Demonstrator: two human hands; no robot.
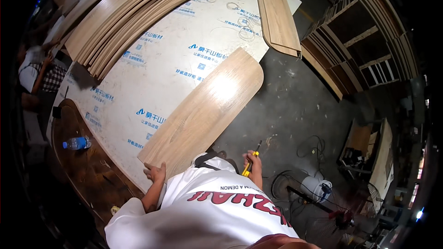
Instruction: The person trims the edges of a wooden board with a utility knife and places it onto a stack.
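Overhead light leaves a bright glare patch on the wood-grain panel (207, 110) and washes out the white table sheet (175, 50), while the fisheye rim bends edges and darkens to black.

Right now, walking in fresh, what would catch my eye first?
Probably the long wood-grain panel with rounded ends, lying aslant over the table edge at centre, with the left hand on its near end. Beside it the right hand holds a yellow-handled tool. A fanned stack of curved boards fills the upper left of the white sheet-covered table.
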